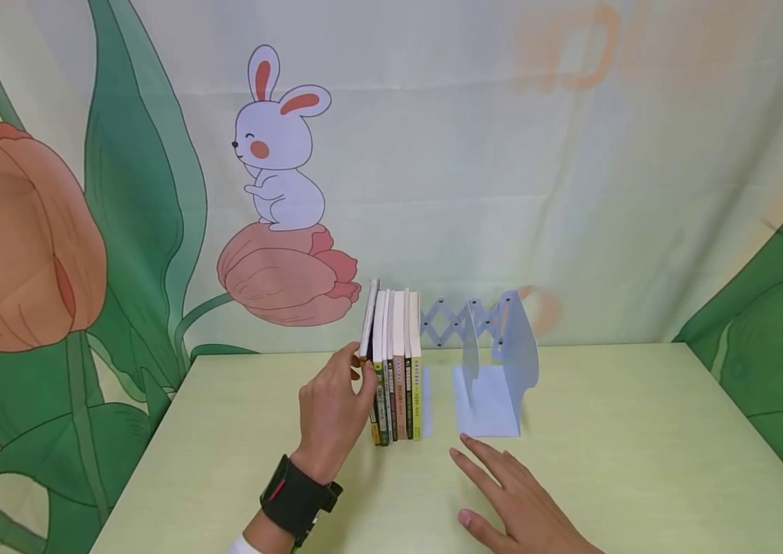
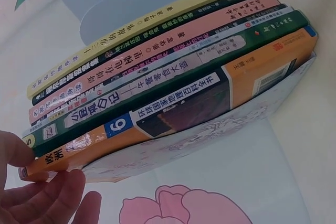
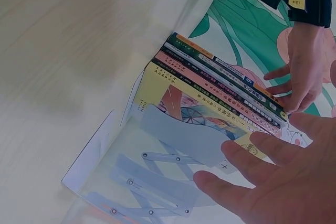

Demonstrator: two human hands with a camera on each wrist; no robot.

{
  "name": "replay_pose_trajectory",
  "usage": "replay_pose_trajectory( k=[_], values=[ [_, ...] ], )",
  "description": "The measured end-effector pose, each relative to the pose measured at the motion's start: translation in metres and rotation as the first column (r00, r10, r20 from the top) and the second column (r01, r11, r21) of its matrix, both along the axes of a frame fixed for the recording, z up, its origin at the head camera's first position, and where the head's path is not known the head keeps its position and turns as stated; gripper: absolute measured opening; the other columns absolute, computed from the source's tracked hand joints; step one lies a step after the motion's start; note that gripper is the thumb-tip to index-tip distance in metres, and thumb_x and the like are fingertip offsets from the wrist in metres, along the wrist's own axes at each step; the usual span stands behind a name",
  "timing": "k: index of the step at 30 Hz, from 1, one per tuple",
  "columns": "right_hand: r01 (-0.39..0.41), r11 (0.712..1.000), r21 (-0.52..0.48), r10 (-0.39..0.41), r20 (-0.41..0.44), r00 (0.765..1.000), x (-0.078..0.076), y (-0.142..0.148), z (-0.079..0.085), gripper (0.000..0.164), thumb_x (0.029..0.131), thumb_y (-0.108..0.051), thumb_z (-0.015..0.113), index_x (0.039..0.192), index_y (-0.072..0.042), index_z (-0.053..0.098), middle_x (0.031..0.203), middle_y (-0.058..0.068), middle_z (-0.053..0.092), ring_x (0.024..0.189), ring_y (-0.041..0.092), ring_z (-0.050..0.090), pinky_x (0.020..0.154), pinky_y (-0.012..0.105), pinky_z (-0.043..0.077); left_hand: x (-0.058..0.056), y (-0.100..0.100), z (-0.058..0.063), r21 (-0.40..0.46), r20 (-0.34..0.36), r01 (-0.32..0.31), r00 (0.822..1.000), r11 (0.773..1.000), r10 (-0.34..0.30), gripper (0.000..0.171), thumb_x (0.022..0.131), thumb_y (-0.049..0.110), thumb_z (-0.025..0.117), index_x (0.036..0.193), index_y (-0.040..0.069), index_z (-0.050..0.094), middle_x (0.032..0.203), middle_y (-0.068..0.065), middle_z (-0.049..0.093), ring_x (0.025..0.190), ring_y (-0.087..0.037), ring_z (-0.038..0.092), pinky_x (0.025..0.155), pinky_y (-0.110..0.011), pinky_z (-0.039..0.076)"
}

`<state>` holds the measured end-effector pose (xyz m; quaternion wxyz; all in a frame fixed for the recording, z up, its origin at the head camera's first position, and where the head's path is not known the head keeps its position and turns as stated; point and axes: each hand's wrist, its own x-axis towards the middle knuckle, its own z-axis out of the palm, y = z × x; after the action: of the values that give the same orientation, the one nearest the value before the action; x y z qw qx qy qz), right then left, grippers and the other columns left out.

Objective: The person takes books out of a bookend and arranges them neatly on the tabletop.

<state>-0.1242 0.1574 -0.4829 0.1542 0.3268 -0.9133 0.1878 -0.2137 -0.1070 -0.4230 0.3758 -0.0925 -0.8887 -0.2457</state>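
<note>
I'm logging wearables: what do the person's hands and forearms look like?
Left hand: bare, with a wide black wristband bearing a red mark and yellow label; white sleeve edge behind it. Right hand: bare, no wristband in view.

Head view: 7 books (image 1: 399,385) show at lower centre | 1 folding bookend (image 1: 524,346), right of centre | 2 in all: left hand (image 1: 334,404), lower centre; right hand (image 1: 516,500), lower right | 1 black wristband (image 1: 297,496), bottom centre | 1 table (image 1: 641,446), lower half | 1 printed rabbit (image 1: 288,188), upper left | 2 printed tulips (image 1: 21,238), left half
</note>
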Motion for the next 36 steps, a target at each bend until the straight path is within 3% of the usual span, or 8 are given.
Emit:
replay_pose_trajectory(
  k=[5,9,17,24,29,36],
  values=[
    [-0.002,1.0,0.007,0.003,-0.014,1.0,-0.0004,0.0011,-0.0006,0.07,0.095,-0.04,0.06,0.155,-0.033,0.026,0.158,-0.006,0.035,0.135,0.02,0.048,0.102,0.053,0.045,-0.0016,-0.0001,0.0003,-0.014,0.022,-0.028,0.999,1.0,0.029,0.033,0.095,0.024,0.062,0.119,0.002,0.063,0.085,-0.008,0.071,0.065,-0.016,0.066,0.051,-0.029,0.049],
    [-0.009,1.0,0.008,0.01,-0.031,0.999,-0.0009,0.001,-0.0018,0.072,0.094,-0.038,0.063,0.156,-0.032,0.026,0.158,-0.007,0.034,0.136,0.019,0.047,0.099,0.049,0.048,-0.0032,-0.0002,0.002,-0.028,0.055,-0.029,0.998,0.999,0.031,0.036,0.096,0.026,0.06,0.119,0.0,0.064,0.076,-0.006,0.068,0.055,-0.014,0.058,0.047,-0.026,0.043],
    [-0.014,1.0,0.008,0.014,-0.031,0.999,-0.0023,0.0012,-0.0049,0.074,0.092,-0.037,0.065,0.156,-0.032,0.026,0.158,-0.006,0.035,0.138,0.017,0.045,0.098,0.044,0.049,-0.0044,0.0008,0.0039,-0.052,0.161,0.032,0.987,0.998,-0.023,0.029,0.099,0.022,0.054,0.114,-0.001,0.065,0.061,0.0,0.056,0.049,-0.007,0.043,0.044,-0.022,0.032],
    [0.0,1.0,0.028,0.001,-0.019,1.0,-0.0027,0.0022,-0.0061,0.074,0.093,-0.037,0.064,0.156,-0.032,0.024,0.158,-0.006,0.035,0.138,0.017,0.045,0.098,0.044,0.049,-0.0073,0.0002,0.0007,-0.096,0.125,0.058,0.991,0.994,-0.046,0.02,0.098,0.017,0.055,0.104,0.0,0.064,0.055,0.004,0.046,0.044,-0.006,0.034,0.043,-0.02,0.025],
    [0.0,0.999,0.036,0.002,-0.03,1.0,-0.0041,0.0035,-0.0058,0.071,0.095,-0.039,0.061,0.156,-0.032,0.024,0.158,-0.006,0.036,0.137,0.017,0.046,0.098,0.043,0.049,-0.0069,-0.0004,0.0001,-0.08,0.127,0.061,0.991,0.995,-0.051,0.016,0.098,0.015,0.057,0.098,0.0,0.063,0.055,0.005,0.043,0.044,-0.005,0.033,0.044,-0.019,0.024],
    [-0.008,0.999,0.037,0.01,-0.053,0.999,-0.0049,0.0052,-0.006,0.068,0.096,-0.039,0.059,0.156,-0.029,0.027,0.157,-0.005,0.037,0.137,0.017,0.047,0.097,0.042,0.049,-0.0002,-0.0004,0.0016,-0.053,0.154,0.066,0.986,0.996,-0.057,0.023,0.097,0.016,0.057,0.11,-0.003,0.065,0.055,0.004,0.046,0.045,-0.004,0.034,0.044,-0.018,0.026]
  ],
)
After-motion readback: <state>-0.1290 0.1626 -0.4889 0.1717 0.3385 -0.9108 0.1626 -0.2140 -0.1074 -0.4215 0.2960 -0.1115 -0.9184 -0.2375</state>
